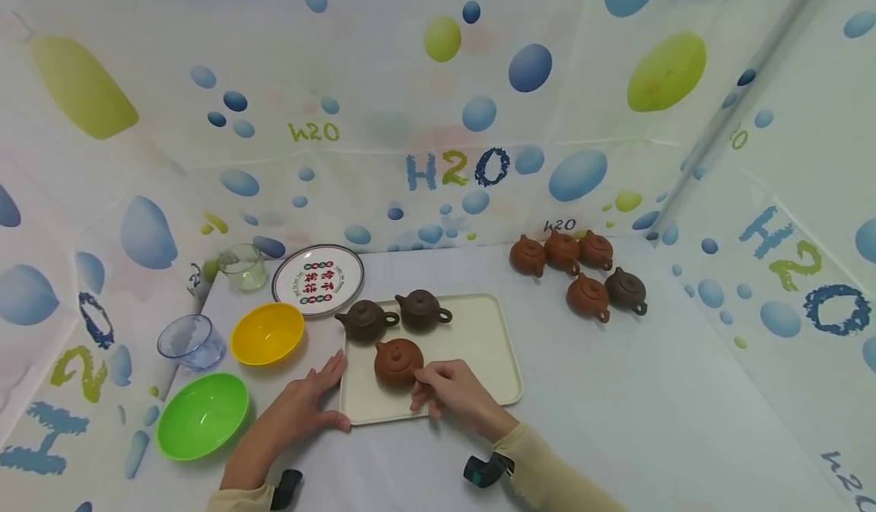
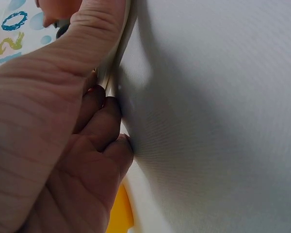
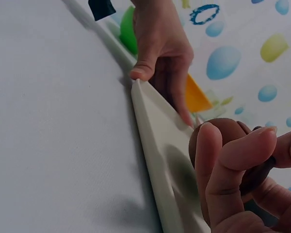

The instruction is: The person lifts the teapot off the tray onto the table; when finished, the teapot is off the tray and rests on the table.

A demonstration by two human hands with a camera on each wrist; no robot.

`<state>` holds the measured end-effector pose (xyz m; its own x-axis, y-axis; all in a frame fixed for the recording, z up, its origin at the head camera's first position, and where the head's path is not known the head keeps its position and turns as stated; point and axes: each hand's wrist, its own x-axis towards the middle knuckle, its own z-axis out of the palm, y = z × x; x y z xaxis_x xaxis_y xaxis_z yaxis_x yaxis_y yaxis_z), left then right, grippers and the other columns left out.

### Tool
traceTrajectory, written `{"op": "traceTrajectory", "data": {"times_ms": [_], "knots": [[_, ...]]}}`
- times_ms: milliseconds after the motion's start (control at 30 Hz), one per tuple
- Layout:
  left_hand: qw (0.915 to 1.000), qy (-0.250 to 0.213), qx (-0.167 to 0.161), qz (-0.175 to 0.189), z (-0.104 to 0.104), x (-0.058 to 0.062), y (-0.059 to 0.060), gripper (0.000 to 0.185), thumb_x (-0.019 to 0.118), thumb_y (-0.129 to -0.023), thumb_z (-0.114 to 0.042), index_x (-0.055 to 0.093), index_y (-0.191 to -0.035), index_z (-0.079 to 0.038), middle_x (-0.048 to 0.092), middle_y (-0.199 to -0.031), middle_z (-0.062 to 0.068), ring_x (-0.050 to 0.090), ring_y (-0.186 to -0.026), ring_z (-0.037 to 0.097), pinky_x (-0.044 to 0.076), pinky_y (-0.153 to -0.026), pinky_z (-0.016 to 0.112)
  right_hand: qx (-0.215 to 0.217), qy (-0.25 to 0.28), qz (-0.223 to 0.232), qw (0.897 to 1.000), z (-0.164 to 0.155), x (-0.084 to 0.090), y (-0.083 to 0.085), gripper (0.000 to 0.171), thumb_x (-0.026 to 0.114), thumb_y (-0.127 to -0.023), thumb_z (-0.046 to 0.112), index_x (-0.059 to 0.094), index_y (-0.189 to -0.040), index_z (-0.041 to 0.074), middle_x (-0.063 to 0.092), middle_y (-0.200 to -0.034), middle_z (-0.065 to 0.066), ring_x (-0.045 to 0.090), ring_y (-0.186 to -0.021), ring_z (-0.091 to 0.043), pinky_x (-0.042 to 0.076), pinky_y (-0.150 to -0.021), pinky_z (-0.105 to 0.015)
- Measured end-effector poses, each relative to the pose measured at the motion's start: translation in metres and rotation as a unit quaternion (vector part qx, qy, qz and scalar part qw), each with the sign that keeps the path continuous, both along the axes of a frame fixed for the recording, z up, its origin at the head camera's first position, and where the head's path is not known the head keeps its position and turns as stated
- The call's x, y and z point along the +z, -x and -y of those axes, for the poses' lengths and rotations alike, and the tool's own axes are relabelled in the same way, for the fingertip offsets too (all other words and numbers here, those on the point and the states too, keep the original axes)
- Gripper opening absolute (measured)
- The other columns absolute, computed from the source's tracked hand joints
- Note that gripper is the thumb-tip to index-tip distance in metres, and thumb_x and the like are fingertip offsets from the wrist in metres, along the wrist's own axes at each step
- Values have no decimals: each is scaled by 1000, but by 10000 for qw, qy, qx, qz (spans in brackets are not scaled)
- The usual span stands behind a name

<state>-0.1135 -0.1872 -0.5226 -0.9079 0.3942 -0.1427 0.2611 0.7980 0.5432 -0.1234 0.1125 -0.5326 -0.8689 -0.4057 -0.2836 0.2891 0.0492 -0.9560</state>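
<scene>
Reddish-brown clay teapot: small, round, squat, lid with knob on top, upright, sitting on the tray, lower centre of the head view. Right-wrist view shows it as a dark brown rounded body at lower right, partly hidden behind fingers, spout and handle not readable there.

Cream tray: rectangular, rounded corners, shallow raised rim, flat on the table, centre-bottom of the head view. The teapot stands in its near-left part. Right-wrist view: the tray's rim runs diagonally from centre to the bottom edge. Left-wrist view: only a thin strip of edge, upper left.
</scene>
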Motion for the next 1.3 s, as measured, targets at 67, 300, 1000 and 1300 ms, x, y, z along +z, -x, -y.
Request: {"op": "traceTrajectory", "data": {"times_ms": [67, 300, 1000, 1300], "knots": [[10000, 35, 7, 1, 1, 0, 0, 116, 96, -69, -44, 42, -161, 1, 42, -167, 24, 48, -137, 70, 44, -116, 72, 40, -46, -66, 10000, -2, 2, -2, 33, 61, -107, 24, 71, -94, -6, 75, -75, -3, 61, -57, -7, 46, -51, -17], [10000, -66, -10, 55, 2, 0, 0, 115, 95, -71, -44, 41, -162, 1, 41, -167, 25, 47, -139, 70, 42, -117, 72, 151, -20, -152, 9998, -22, 11, -15, 39, 60, -109, 25, 65, -91, -9, 73, -77, -3, 61, -61, -10, 46, -53, -18], [10000, -45, 28, 18, 1, -2, 0, 116, 95, -70, -45, 40, -162, 1, 41, -168, 23, 47, -139, 69, 43, -117, 70, -607, -44, -292, 9977, -119, 20, -52, 49, 52, -112, 23, 49, -97, -23, 70, -90, -7, 65, -69, -8, 51, -57, -18], [10000, 55, 46, 68, 0, -1, 0, 117, 95, -70, -47, 41, -163, -1, 40, -169, 21, 49, -139, 67, 44, -118, 69, -1158, -151, -266, 9928, -146, 22, -60, 34, 51, -112, 19, 58, -87, -3, 68, -89, -4, 67, -74, -12, 54, -59, -20]]}}
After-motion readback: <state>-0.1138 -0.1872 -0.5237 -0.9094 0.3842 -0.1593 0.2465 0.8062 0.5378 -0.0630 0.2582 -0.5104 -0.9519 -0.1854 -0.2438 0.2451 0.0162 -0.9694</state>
